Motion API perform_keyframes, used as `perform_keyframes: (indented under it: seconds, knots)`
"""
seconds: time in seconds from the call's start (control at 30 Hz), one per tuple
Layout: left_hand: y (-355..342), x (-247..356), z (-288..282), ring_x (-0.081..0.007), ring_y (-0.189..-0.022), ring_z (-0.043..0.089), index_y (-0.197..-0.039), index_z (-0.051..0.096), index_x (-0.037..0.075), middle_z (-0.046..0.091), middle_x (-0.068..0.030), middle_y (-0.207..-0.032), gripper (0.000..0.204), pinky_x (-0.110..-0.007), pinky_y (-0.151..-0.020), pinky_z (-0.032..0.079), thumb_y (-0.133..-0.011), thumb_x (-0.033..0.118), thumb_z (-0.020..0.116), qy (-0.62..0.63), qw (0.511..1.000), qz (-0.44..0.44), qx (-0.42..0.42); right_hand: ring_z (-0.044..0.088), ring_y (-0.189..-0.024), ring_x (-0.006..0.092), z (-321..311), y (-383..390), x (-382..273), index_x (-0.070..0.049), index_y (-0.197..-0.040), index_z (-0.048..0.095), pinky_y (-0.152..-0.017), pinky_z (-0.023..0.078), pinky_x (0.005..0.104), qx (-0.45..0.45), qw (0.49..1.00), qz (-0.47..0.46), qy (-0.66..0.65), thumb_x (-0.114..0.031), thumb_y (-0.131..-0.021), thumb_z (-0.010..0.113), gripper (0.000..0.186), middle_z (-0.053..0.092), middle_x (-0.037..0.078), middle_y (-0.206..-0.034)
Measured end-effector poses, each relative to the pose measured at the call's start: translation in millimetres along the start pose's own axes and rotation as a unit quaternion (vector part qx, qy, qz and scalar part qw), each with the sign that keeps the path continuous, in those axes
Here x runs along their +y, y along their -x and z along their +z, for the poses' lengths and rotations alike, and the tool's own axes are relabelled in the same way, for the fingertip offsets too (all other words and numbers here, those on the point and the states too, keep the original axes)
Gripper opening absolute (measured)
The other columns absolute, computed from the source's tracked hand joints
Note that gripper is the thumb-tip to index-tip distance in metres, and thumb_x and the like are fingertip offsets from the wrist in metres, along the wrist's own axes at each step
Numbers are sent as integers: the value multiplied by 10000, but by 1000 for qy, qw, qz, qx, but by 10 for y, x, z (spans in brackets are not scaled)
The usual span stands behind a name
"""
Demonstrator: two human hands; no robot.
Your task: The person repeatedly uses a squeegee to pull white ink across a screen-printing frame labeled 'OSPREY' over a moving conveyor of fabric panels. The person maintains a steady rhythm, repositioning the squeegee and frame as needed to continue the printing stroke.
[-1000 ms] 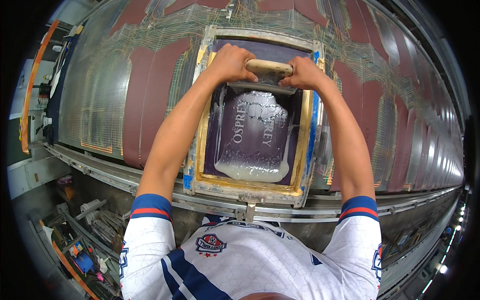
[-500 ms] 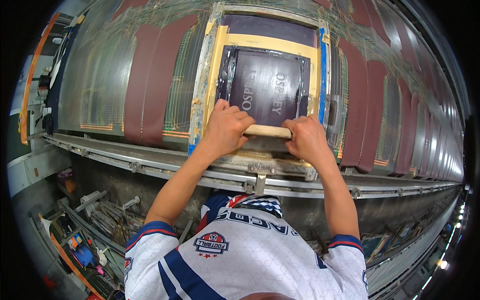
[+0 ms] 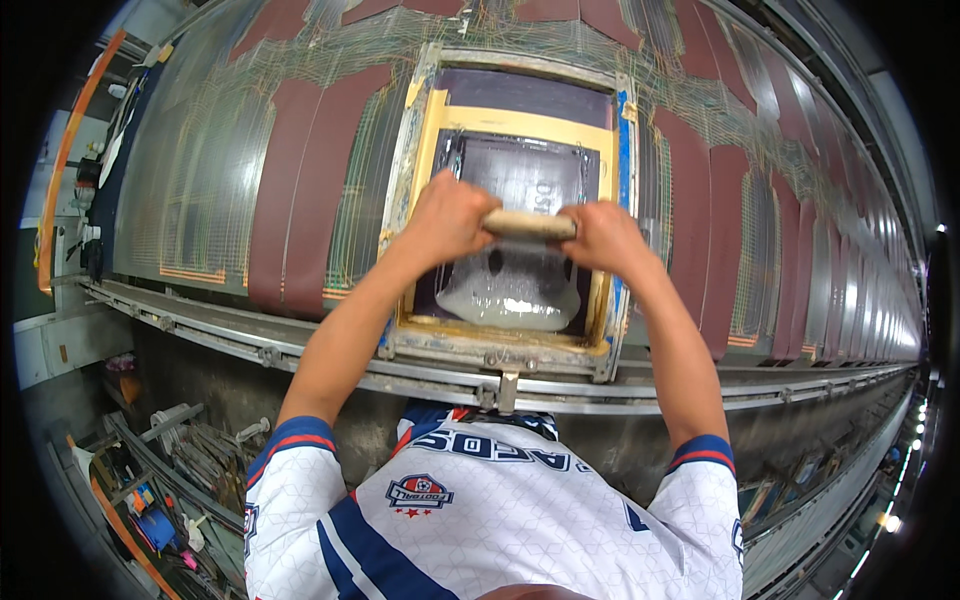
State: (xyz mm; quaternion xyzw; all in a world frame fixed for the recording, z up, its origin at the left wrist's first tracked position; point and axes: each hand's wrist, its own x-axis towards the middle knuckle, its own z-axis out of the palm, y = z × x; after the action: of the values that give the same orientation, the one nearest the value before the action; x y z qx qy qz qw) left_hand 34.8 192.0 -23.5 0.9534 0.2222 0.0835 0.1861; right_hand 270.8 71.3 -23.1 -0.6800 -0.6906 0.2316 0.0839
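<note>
A screen printing frame (image 3: 396,205) lies in front of me on the long table, its inner edges covered with yellow tape. My left hand (image 3: 450,220) and my right hand (image 3: 605,238) are closed round the two ends of a squeegee (image 3: 528,224) with a pale wooden handle. It spans the dark mesh (image 3: 505,158), where light lettering partly shows beyond the handle. On the near side of the squeegee, a glossy whitish pool of ink (image 3: 510,308) spreads over the mesh. The hands and handle hide the squeegee's blade.
Dark red fabric pieces (image 3: 312,190) lie on the table on both sides of the frame. A metal rail (image 3: 270,355) runs along the table's near edge. At lower left, a cart (image 3: 150,520) holds assorted small items. Blue tape (image 3: 625,165) lines the frame's right side.
Both hands have moved the squeegee away from me, toward the middle of the frame. The whitish ink pool now shows on its near side. My view has shifted slightly.
</note>
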Motion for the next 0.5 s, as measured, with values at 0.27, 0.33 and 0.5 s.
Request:
perform_keyframes:
  seconds: [0.27,0.33,0.5]
  knots:
    - [-1543,-907,-182,-363,-766,691,-898,769,103,711,-141,-753,450,-452,-715,525,-627,431,914,8,999,-35,-32,722,-893,379,-655,-1462,841,-58,-965,774,-818,559,452,-37,998,36,-22,-329,-690,876,399,743,209,-875]
    - [-1620,-1049,-134,-369,-771,682,-916,760,95,705,-135,-746,493,-457,-707,513,-629,468,906,7,999,-28,-14,718,-879,386,-728,-1568,821,-25,-966,765,-796,548,451,-40,997,38,-54,-324,-674,885,435,738,220,-868]
    - [-1591,-948,-106,-355,-762,687,-982,772,133,710,-121,-749,496,-455,-706,520,-634,461,902,-19,999,-28,-10,722,-811,361,-652,-1502,816,-15,-960,761,-752,546,440,-9,999,36,-27,-299,-698,878,404,731,206,-806]
